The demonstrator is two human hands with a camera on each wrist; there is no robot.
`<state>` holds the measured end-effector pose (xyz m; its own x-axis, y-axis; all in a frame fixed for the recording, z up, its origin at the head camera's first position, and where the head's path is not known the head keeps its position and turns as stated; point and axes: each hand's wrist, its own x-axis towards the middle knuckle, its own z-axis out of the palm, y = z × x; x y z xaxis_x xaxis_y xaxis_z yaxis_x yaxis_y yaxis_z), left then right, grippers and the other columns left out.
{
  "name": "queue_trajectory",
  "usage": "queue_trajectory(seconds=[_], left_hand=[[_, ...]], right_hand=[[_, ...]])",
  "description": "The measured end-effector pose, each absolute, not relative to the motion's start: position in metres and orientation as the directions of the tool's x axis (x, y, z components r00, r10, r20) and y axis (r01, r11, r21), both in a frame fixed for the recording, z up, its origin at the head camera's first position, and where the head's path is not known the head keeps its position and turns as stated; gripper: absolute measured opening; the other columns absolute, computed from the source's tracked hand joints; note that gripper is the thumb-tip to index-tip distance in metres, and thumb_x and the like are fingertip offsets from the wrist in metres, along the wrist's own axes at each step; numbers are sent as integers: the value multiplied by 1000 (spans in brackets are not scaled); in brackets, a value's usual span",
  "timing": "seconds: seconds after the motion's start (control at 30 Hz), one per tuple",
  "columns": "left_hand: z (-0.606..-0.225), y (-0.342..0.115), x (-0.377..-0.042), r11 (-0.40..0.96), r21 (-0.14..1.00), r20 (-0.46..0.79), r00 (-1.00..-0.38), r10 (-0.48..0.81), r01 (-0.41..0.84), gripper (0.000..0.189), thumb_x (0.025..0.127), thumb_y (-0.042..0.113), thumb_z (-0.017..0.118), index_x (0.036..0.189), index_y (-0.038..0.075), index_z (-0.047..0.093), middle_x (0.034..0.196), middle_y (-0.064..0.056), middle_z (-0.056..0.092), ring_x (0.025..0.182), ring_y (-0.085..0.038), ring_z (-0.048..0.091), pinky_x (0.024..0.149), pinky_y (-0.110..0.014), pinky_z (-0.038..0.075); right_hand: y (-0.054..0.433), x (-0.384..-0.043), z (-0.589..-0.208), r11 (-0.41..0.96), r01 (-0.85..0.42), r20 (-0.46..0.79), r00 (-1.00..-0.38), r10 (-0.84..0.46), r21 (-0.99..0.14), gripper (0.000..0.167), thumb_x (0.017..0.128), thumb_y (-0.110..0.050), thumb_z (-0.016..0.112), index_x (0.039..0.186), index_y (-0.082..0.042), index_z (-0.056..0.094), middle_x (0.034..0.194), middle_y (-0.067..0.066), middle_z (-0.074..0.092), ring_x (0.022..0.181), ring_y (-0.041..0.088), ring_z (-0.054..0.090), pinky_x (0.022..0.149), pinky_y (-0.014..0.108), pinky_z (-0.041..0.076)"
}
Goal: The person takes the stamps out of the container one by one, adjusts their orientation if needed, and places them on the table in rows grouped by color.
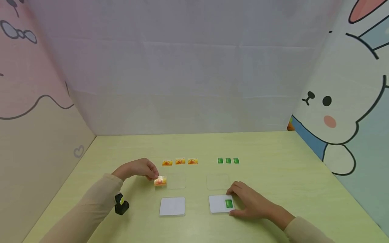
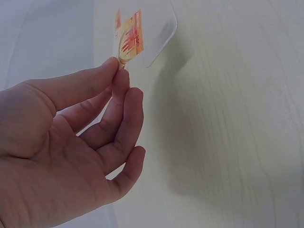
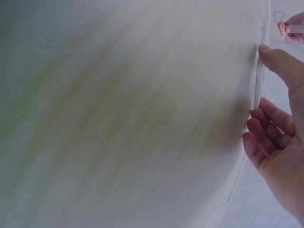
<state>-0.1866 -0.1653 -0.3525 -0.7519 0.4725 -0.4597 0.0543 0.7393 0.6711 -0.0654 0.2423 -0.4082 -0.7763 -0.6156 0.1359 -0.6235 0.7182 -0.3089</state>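
In the head view my left hand (image 1: 138, 168) pinches a small yellow-and-orange printed sticker (image 1: 160, 181) between thumb and forefinger. The left wrist view shows the sticker (image 2: 131, 38) standing up from the fingertips, its print facing sideways. It overlaps the left edge of a clear rounded rectangle (image 1: 177, 181) on the table. My right hand (image 1: 250, 204) holds a flat white rectangular piece (image 1: 216, 204) at its right end, thumb at the near corner and fingers at the far one. A small green square (image 1: 229, 204) lies on that end of the white piece.
A second white rectangle (image 1: 172, 206) lies to the left, and another clear rounded rectangle (image 1: 218, 182) lies behind the held one. Farther back are a row of orange stickers (image 1: 180, 161) and a row of green squares (image 1: 228, 161). A black device (image 1: 121, 204) sits at the left forearm.
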Motion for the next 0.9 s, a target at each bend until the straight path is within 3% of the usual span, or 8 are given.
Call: queue_trajectory(seconds=[0.63, 0.9], left_hand=[[-351, -172, -194, 744, 666, -450, -763, 464, 60, 16, 88, 15, 67, 94, -1, 70, 81, 2, 67, 74, -9, 57, 81, -33, 51], [-351, -174, -194, 747, 663, -451, -769, 453, 51, 18, 88, 16, 67, 95, -1, 70, 79, 4, 67, 74, -9, 57, 75, -29, 46]], right_hand=[[242, -66, -406, 729, -609, 125, -787, -604, -314, 47, 80, -47, 73, 111, -14, 59, 108, -9, 54, 101, 5, 48, 92, 31, 48], [242, -66, -407, 720, -621, 141, -779, -611, -311, 47, 80, -45, 73, 111, -14, 59, 108, -9, 54, 101, 5, 48, 92, 31, 48]])
